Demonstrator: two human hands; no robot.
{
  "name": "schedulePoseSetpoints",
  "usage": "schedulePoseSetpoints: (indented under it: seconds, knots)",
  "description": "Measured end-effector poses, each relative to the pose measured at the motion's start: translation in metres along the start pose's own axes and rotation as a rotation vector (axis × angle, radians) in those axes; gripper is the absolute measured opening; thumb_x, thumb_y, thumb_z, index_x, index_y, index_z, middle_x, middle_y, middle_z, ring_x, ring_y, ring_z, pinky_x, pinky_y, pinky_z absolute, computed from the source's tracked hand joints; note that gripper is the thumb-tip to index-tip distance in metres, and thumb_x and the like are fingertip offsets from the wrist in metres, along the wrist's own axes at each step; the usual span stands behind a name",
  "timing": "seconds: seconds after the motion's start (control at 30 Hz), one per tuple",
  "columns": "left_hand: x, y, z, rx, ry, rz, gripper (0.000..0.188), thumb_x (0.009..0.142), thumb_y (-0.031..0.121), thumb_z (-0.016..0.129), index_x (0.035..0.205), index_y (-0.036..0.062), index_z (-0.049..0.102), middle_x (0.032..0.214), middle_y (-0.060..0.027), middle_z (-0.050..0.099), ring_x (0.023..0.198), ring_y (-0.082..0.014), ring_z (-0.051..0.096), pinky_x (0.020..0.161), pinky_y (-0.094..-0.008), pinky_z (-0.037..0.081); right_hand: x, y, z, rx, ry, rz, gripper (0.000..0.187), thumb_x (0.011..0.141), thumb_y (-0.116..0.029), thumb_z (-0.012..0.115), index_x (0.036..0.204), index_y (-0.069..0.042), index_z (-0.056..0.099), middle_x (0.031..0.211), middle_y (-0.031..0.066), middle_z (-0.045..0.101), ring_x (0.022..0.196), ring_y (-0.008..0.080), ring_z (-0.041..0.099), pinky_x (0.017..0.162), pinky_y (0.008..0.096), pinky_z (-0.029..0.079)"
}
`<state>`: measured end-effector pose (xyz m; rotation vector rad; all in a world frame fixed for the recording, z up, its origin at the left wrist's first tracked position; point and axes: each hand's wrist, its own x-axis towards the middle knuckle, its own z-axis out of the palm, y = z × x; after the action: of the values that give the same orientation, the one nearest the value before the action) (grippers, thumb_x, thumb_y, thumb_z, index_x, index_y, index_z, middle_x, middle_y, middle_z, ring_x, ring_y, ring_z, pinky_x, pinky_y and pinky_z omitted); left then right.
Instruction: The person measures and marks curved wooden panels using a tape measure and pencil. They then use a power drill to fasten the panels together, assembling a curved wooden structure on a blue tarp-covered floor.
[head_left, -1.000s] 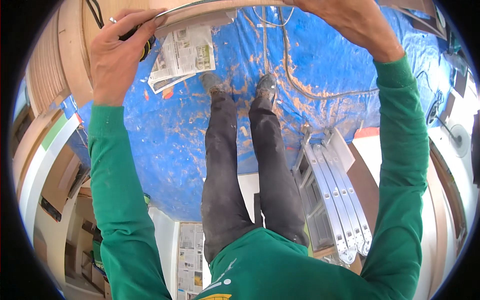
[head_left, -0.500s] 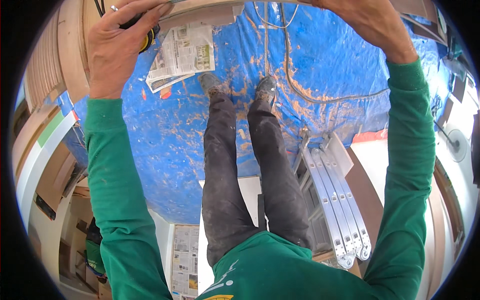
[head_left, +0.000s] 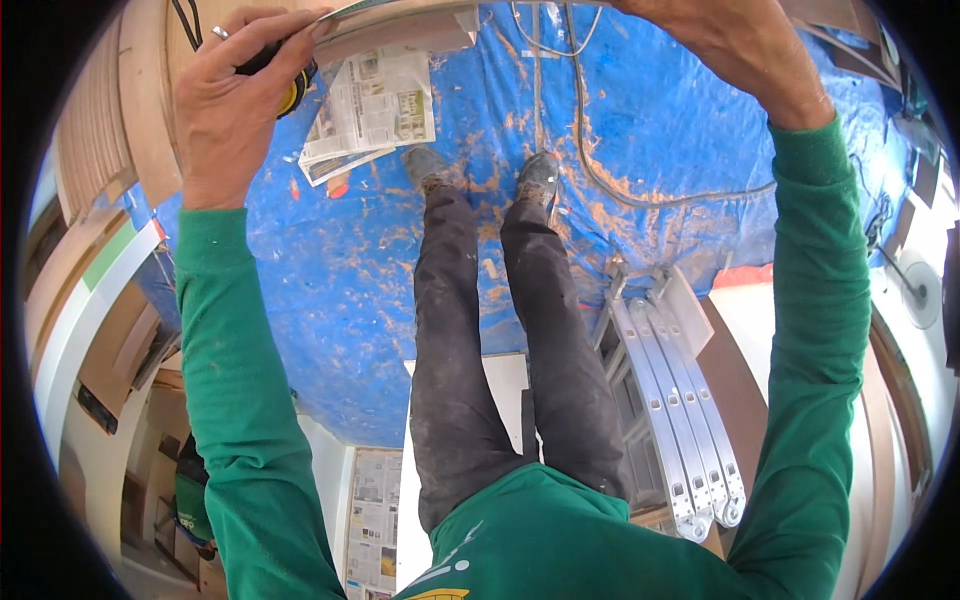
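Observation:
My left hand [head_left: 228, 120] is closed around a black and yellow tape measure [head_left: 294, 94] at the upper left. A thin, light-tipped stick, perhaps a pencil, [head_left: 220, 33] pokes out by its knuckles. From the fingertips a narrow strip of tape blade [head_left: 352, 9] runs along the top edge, over a wooden board [head_left: 400, 32]. My right hand [head_left: 740, 45] reaches up to the far end of that board at the upper right. Its fingers are mostly cut off by the picture's edge, so its grip is hidden.
Blue sheeting [head_left: 340, 290] strewn with shavings covers the floor, with newspaper [head_left: 372, 105] and a cable [head_left: 640, 202] on it. A folded aluminium ladder [head_left: 668, 400] lies at the right. Timber boards [head_left: 92, 150] stand at the left. Another person's green clothing [head_left: 190, 505] shows lower left.
More of the tape blade shows beside my left fingertips, which have shifted slightly left. The whole view has moved a little; my right hand stays at the board.

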<state>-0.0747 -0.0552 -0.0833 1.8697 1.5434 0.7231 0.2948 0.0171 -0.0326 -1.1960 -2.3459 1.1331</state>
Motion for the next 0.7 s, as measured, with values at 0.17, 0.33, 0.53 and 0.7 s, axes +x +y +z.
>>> schedulePoseSetpoints:
  seconds: [0.17, 0.33, 0.53, 0.7]
  knots:
    - [-0.001, 0.003, -0.002, 0.004, -0.019, -0.027, 0.024, 0.102, 0.009, 0.079, 0.126, 0.0044, 0.083, 0.113, -0.0021, 0.07, 0.104, -0.01, 0.068, 0.092, -0.0239, 0.056, 0.004, 0.006, -0.005, 0.116, -0.014, -0.004, 0.014, 0.099, -0.006, 0.074, 0.108, 0.002, 0.081, 0.091, 0.0084, 0.08, 0.08, 0.0131, 0.072, 0.074, 0.0302, 0.06]
    - [0.001, 0.005, -0.001, 0.04, -0.033, -0.003, 0.023, 0.104, 0.01, 0.078, 0.126, 0.0047, 0.083, 0.113, -0.0014, 0.069, 0.103, -0.0096, 0.067, 0.09, -0.0238, 0.056, -0.006, 0.009, 0.005, 0.153, 0.099, -0.012, 0.024, 0.101, -0.007, 0.073, 0.123, 0.004, 0.076, 0.101, 0.0115, 0.08, 0.086, 0.0161, 0.073, 0.081, 0.0317, 0.062]
    - [0.002, 0.004, 0.0, 0.048, -0.019, 0.015, 0.023, 0.103, 0.009, 0.078, 0.125, 0.0045, 0.083, 0.11, -0.0013, 0.07, 0.103, -0.01, 0.067, 0.091, -0.0232, 0.054, -0.029, 0.024, 0.037, 0.723, 0.511, 0.092, 0.036, 0.105, -0.006, 0.071, 0.139, 0.002, 0.068, 0.102, 0.0124, 0.076, 0.093, 0.0175, 0.073, 0.086, 0.0329, 0.063]
    - [0.002, 0.005, 0.002, 0.058, -0.006, 0.018, 0.023, 0.101, 0.008, 0.08, 0.123, 0.0043, 0.084, 0.108, -0.0014, 0.072, 0.102, -0.009, 0.067, 0.09, -0.0227, 0.054, -0.067, 0.011, 0.07, 0.708, 0.693, 0.226, 0.028, 0.109, -0.011, 0.071, 0.133, 0.003, 0.072, 0.102, 0.0088, 0.076, 0.095, 0.0148, 0.072, 0.09, 0.0295, 0.06]
